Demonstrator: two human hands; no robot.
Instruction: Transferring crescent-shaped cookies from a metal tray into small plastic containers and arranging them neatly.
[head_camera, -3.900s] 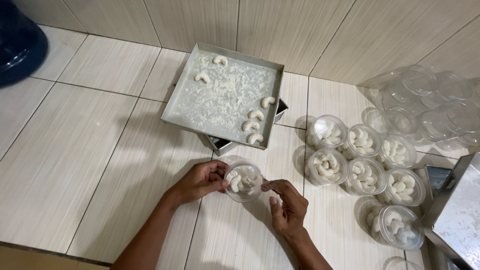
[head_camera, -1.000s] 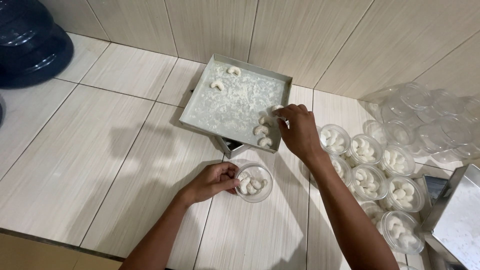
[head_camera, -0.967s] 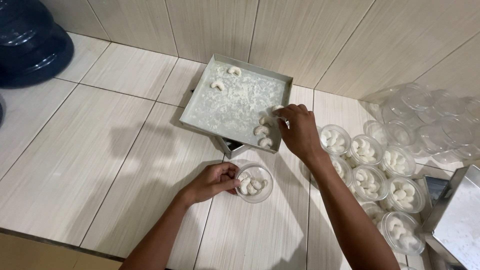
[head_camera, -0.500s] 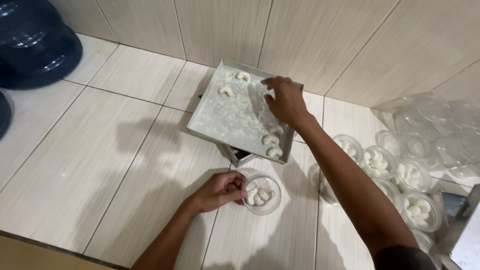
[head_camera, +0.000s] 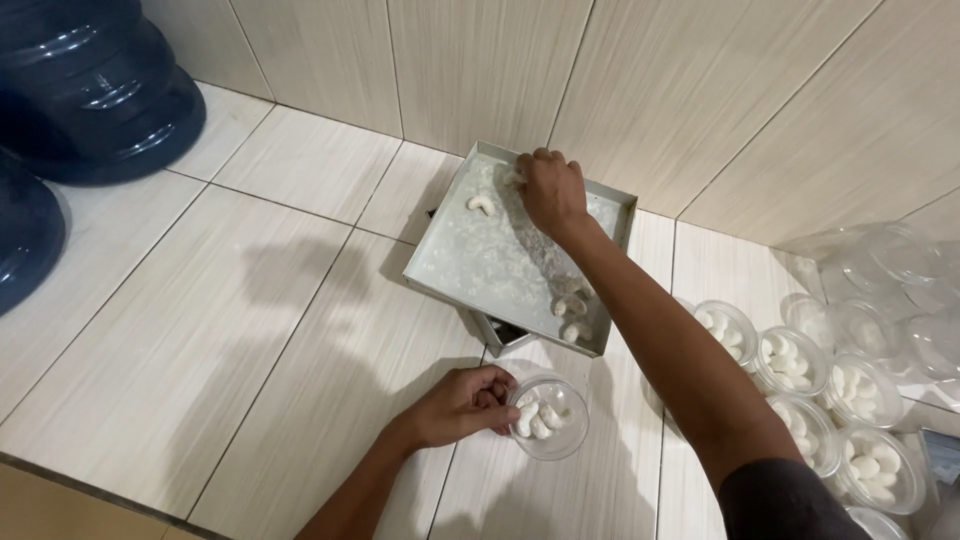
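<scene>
while right hand (head_camera: 550, 190) reaches tray's (head_camera: 455, 290) far edge

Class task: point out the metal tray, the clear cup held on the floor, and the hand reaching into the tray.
metal tray (head_camera: 470, 262), head view, bare powdered floor of tray.
clear cup (head_camera: 562, 437), head view, near rim.
right hand (head_camera: 550, 192), head view, back of hand.

head view: single camera, worn on the head | looks steeply down from above the tiled floor | faces the wall behind the metal tray (head_camera: 470, 265) | mid-range, tray just above frame centre | no second view to overlap
</scene>
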